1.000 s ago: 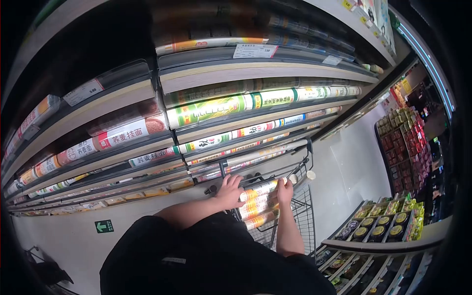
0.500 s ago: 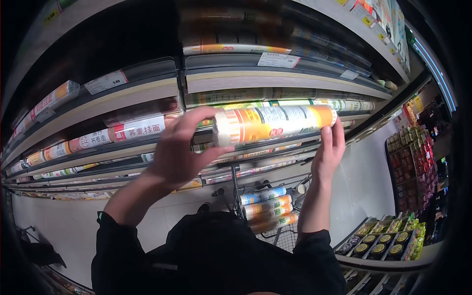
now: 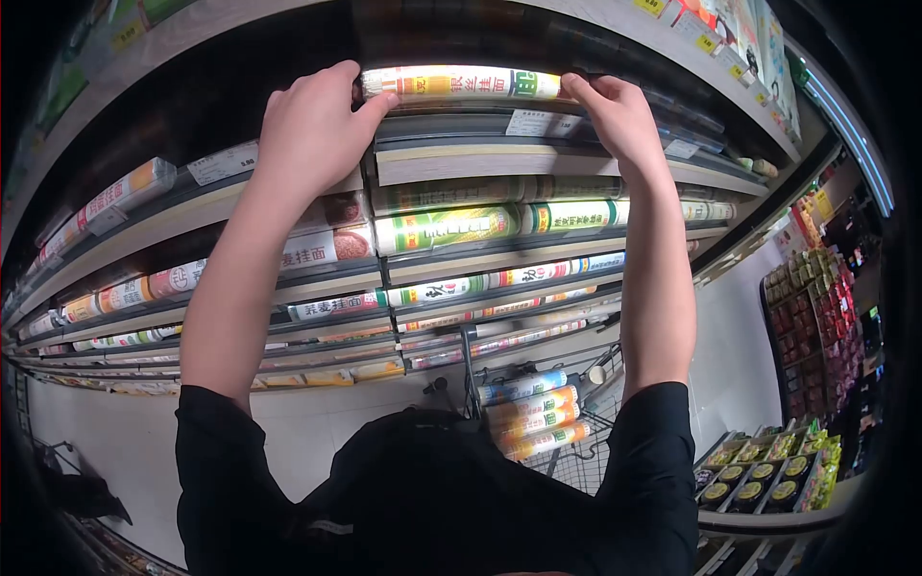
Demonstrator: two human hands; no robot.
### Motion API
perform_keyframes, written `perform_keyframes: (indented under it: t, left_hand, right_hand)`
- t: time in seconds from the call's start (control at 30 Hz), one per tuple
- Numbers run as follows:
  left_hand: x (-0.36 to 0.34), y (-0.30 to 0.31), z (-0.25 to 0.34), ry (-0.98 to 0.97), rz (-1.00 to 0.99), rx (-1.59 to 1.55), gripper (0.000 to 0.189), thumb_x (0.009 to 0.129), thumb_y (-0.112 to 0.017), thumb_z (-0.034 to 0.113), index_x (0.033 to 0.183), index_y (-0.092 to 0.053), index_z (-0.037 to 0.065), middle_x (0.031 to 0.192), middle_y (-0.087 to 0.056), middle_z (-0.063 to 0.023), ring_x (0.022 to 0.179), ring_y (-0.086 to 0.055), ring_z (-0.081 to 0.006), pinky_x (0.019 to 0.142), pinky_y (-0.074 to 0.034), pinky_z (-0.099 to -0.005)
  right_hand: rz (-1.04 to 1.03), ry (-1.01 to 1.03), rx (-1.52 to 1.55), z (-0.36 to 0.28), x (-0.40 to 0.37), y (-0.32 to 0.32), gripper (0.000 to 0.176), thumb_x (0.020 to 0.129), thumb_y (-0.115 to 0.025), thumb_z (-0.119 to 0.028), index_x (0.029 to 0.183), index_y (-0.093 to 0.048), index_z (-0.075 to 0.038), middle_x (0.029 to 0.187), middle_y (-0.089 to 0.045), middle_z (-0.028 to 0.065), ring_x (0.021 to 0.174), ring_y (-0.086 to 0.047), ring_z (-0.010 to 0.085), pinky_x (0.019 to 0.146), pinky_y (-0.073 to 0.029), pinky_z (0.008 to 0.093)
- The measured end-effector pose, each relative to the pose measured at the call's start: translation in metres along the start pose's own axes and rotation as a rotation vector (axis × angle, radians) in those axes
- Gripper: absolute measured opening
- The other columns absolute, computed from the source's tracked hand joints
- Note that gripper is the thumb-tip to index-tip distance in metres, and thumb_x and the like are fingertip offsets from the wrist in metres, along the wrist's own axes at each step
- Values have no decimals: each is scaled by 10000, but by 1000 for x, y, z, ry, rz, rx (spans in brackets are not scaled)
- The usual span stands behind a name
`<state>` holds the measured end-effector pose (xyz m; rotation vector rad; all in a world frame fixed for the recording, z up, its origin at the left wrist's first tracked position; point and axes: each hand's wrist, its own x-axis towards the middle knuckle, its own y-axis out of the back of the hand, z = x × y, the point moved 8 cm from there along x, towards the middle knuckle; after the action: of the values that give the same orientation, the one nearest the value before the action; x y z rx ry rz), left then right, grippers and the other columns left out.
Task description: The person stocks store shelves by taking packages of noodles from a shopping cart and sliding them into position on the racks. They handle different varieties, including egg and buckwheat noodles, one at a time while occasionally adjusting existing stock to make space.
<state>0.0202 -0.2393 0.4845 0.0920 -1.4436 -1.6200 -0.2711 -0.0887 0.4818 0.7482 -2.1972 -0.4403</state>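
Note:
Lying level at the upper shelf (image 3: 451,167) is a roll of dried noodles (image 3: 471,83) in white, orange and green paper. My left hand (image 3: 312,130) grips its left end, thumb along the front and fingers hidden behind. At the other end, my right hand (image 3: 619,120) pinches the roll with thumb and fingers. A white price tag (image 3: 543,123) shows on the shelf edge just below. Both arms reach up and forward.
Lower shelves carry more noodle rolls, among them a green-and-yellow one (image 3: 447,228). Below me stands a wire shopping cart (image 3: 586,451) with several noodle rolls (image 3: 533,416) in it. Packaged goods fill a display (image 3: 759,475) at the right.
The noodle roll in both hands has moved up and forward, from in front of the lower shelves to the upper shelf. Its printed face has turned. My arms are now stretched further out.

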Motion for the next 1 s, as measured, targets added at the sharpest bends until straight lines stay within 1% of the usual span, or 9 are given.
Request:
perform_keyframes:
  t: [0.1,0.23,0.33,0.43,0.53,0.63,0.77,0.87,1.0]
  left_hand:
    - [3,-5,-6,-24,9,-18,431,970,-706,395,1037,-693,-30,924,-743,-193,876,-729,-358,819,-551,-433]
    - [0,-6,-7,-39,7,-65,481,1019,-613,417,1064,-690,-56,864,-716,-190,798,-699,-336,777,-530,-423]
    - [0,-9,-11,-46,13,-110,492,1020,-603,418,1057,-695,-64,850,-709,-195,780,-689,-322,778,-525,-411]
    - [1,-10,-13,-25,-6,-155,472,1011,-621,399,1066,-706,-62,838,-708,-194,758,-682,-304,772,-522,-404]
    - [3,-15,-15,-48,-18,-82,456,1001,-639,383,1096,-718,-55,832,-717,-185,747,-685,-282,758,-522,-395]
    - [-1,-14,-14,-24,-26,-144,448,994,-651,370,1128,-723,-52,844,-726,-179,761,-695,-262,760,-522,-388]
    - [2,-17,-18,-38,17,-162,455,996,-653,370,1158,-720,-49,851,-732,-165,753,-683,-236,757,-520,-369]
    - [2,-16,-17,-42,46,-160,461,1001,-652,368,1194,-716,-45,895,-747,-165,789,-692,-225,777,-524,-351]
    - [7,-16,-18,6,-18,-159,474,1013,-645,365,1227,-708,-53,977,-765,-179,884,-717,-212,834,-527,-334]
  right_hand:
    - [-9,-33,-47,-5,-5,0,495,964,-703,-472,950,-764,20,666,-540,9,664,-479,95,627,-410,299]
    - [-49,-21,-83,5,-4,-1,506,964,-710,-485,950,-768,17,656,-530,1,635,-462,99,600,-401,309]
    - [-170,-151,-116,8,-10,-2,503,989,-693,-486,1065,-772,5,893,-701,16,856,-529,71,835,-422,246]
    - [-155,-61,-76,11,-9,-4,482,983,-709,-467,1014,-757,11,790,-609,-23,765,-455,64,713,-377,249]
    - [-172,-118,-168,1,-17,-6,466,978,-720,-451,959,-735,14,724,-508,-43,702,-391,68,626,-320,273]
    - [-167,-92,-164,7,-15,-7,468,974,-722,-451,926,-715,14,702,-471,-48,677,-370,69,589,-289,288]
    - [-159,-84,-193,0,-15,-4,507,917,-739,-461,835,-700,38,628,-545,26,593,-486,112,579,-415,316]
    - [-111,-71,-254,4,-14,-4,523,912,-720,-485,821,-695,29,634,-567,43,598,-513,130,604,-441,329]
    - [-143,-113,-322,-2,-17,-4,552,894,-683,-531,847,-734,17,653,-631,70,661,-633,177,696,-515,350]
